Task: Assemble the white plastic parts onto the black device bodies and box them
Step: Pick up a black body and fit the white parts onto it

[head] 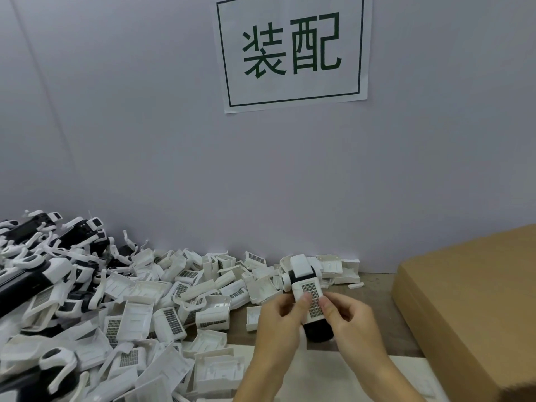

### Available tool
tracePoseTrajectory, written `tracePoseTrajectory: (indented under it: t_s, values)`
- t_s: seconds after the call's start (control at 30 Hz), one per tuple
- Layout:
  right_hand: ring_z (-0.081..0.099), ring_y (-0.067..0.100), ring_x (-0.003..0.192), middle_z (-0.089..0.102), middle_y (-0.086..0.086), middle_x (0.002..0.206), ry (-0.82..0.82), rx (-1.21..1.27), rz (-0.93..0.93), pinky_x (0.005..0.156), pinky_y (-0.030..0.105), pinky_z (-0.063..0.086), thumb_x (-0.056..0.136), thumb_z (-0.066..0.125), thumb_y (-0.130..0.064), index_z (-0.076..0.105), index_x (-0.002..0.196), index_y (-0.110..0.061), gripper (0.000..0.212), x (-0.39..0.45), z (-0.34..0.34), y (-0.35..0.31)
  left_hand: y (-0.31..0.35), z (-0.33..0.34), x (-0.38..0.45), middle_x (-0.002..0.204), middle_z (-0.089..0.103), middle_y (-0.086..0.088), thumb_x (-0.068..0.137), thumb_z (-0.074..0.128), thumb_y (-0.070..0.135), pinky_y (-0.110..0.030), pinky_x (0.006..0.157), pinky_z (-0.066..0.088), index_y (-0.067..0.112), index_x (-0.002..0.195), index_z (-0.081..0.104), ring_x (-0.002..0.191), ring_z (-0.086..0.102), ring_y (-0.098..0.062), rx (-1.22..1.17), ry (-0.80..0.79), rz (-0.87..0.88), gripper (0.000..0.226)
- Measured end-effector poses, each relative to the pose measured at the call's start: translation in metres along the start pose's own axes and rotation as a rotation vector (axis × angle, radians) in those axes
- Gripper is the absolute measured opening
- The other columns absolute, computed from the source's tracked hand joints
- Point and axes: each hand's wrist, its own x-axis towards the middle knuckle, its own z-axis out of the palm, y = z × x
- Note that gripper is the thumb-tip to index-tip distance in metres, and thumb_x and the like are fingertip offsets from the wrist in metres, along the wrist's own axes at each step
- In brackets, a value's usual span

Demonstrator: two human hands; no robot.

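Item 1, far left: heap of black device bodies (26, 274), several already wearing white end pieces and curved white clips, stacked against the wall. Well apart from both your hands.

Item 2, left to centre: loose pile of white plastic parts (162, 303), shells and grille covers lying at all angles, spreading to just beside your left hand. Your left hand is the nearer one for the next pick.

Item 3, centre: your left hand (278, 323), fingers curled round the left side of the piece in work, thumb pressing on the face of the white grille cover (311, 300).

Item 4, centre: the device body in hand (303, 275), black with white parts at its far end. Its long axis runs away from you toward the wall, tilted slightly up; the dark near end sits low between your palms. The grille cover lies on its upper face, directly under both thumbs, so the seating push would go downward into the body, along no sideways line. Whether the cover is fully clipped home cannot be told.

Item 5, centre right: your right hand (348, 320), fingers wrapped round the right side of the same body, thumb on the cover's right edge.

Item 6, right: brown cardboard box (470, 300), its flap closed, on the wooden tabletop (377, 288). It lies to the right of your grip, nearer your right hand.

Item 7, above: wall sign (291, 50) with green characters.
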Motion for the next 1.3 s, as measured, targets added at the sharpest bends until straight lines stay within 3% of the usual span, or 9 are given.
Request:
tracePoseTrajectory:
  t_s: [0.3, 0.43, 0.6, 0.7, 0.8, 0.9, 0.97, 1.17, 1.3]
  values:
    - [0.072, 0.003, 0.084, 0.077, -0.014, 0.087, -0.010, -0.086, -0.135, 0.069, 0.017, 0.055, 0.092, 0.070, -0.011, 0.074, 0.099, -0.027, 0.018, -0.001, 0.006, 0.002, 0.004, 0.000, -0.001, 0.085, 0.079, -0.005, 0.098, 0.064, 0.025, -0.053, 0.082, 0.060, 0.014, 0.094, 0.077, 0.083, 0.076, -0.023, -0.055, 0.102, -0.070, 0.018]
    - [0.060, -0.007, 0.098, 0.067, -0.020, 0.098, 0.015, -0.301, -0.245, 0.075, 0.010, 0.049, 0.092, 0.071, -0.029, 0.061, 0.104, -0.040, 0.020, -0.006, 0.009, 0.006, 0.004, -0.002, -0.003, 0.081, 0.079, -0.001, 0.089, 0.073, 0.036, -0.041, 0.069, 0.060, 0.018, 0.088, 0.079, 0.078, 0.075, -0.019, -0.086, 0.164, -0.080, 0.019]
    - [0.051, 0.001, 0.118, 0.048, -0.018, 0.131, -0.139, -0.672, -0.203, 0.094, 0.022, 0.049, 0.087, 0.070, -0.042, 0.035, 0.149, -0.034, 0.071, -0.006, 0.010, 0.010, 0.010, -0.001, -0.002, 0.080, 0.077, -0.008, 0.090, 0.067, 0.046, -0.034, 0.058, 0.056, 0.008, 0.084, 0.079, 0.067, 0.072, -0.021, -0.269, 0.142, -0.179, 0.040]
    - [0.064, 0.006, 0.088, 0.066, -0.008, 0.101, 0.078, -0.555, -0.160, 0.070, 0.023, 0.053, 0.091, 0.067, -0.029, 0.059, 0.118, -0.030, 0.028, -0.003, 0.002, 0.006, 0.014, 0.002, -0.003, 0.087, 0.078, -0.013, 0.095, 0.065, 0.030, -0.033, 0.065, 0.058, 0.008, 0.079, 0.080, 0.077, 0.075, -0.024, -0.292, 0.046, -0.152, 0.031]
    - [0.064, 0.008, 0.072, 0.068, -0.001, 0.085, 0.199, -0.236, 0.110, 0.058, 0.025, 0.049, 0.095, 0.065, -0.025, 0.062, 0.102, -0.018, 0.010, 0.004, -0.015, 0.005, 0.012, 0.000, 0.002, 0.085, 0.077, 0.004, 0.093, 0.069, 0.019, -0.028, 0.072, 0.050, 0.022, 0.078, 0.078, 0.082, 0.069, -0.015, -0.076, 0.199, 0.009, 0.018]
    - [0.067, 0.033, 0.081, 0.068, 0.023, 0.092, 0.056, 0.377, 0.365, 0.077, 0.046, 0.059, 0.099, 0.056, -0.014, 0.061, 0.104, 0.005, 0.020, 0.010, -0.025, 0.003, 0.015, -0.007, 0.002, 0.110, 0.069, 0.006, 0.094, 0.069, 0.024, -0.037, 0.086, 0.052, 0.031, 0.103, 0.065, 0.101, 0.064, -0.014, -0.062, 0.255, -0.002, 0.012]
    - [0.067, 0.038, 0.079, 0.066, 0.030, 0.091, -0.089, 0.570, 0.398, 0.068, 0.045, 0.060, 0.097, 0.055, -0.009, 0.058, 0.106, 0.013, 0.024, 0.008, -0.028, -0.003, 0.016, -0.009, 0.000, 0.119, 0.064, 0.005, 0.095, 0.066, 0.029, -0.037, 0.084, 0.053, 0.033, 0.116, 0.060, 0.109, 0.063, -0.017, -0.179, 0.179, -0.085, 0.022]
    - [0.073, 0.030, 0.090, 0.075, 0.019, 0.104, -0.456, 0.194, 0.421, 0.078, 0.044, 0.058, 0.100, 0.057, -0.020, 0.072, 0.114, -0.006, 0.025, -0.003, -0.020, -0.006, 0.016, -0.013, 0.000, 0.091, 0.076, -0.010, 0.098, 0.059, 0.016, -0.025, 0.049, 0.052, 0.014, 0.113, 0.072, 0.069, 0.072, -0.020, -0.406, 0.007, -0.142, 0.021]
    - [0.073, 0.030, 0.084, 0.077, 0.011, 0.098, -0.522, -0.032, 0.435, 0.077, 0.038, 0.058, 0.105, 0.051, -0.027, 0.073, 0.109, -0.013, 0.027, -0.007, -0.023, -0.022, 0.008, -0.016, 0.002, 0.097, 0.077, -0.014, 0.097, 0.060, 0.029, -0.033, 0.057, 0.054, 0.014, 0.111, 0.075, 0.073, 0.072, -0.024, -0.346, -0.015, -0.176, 0.026]
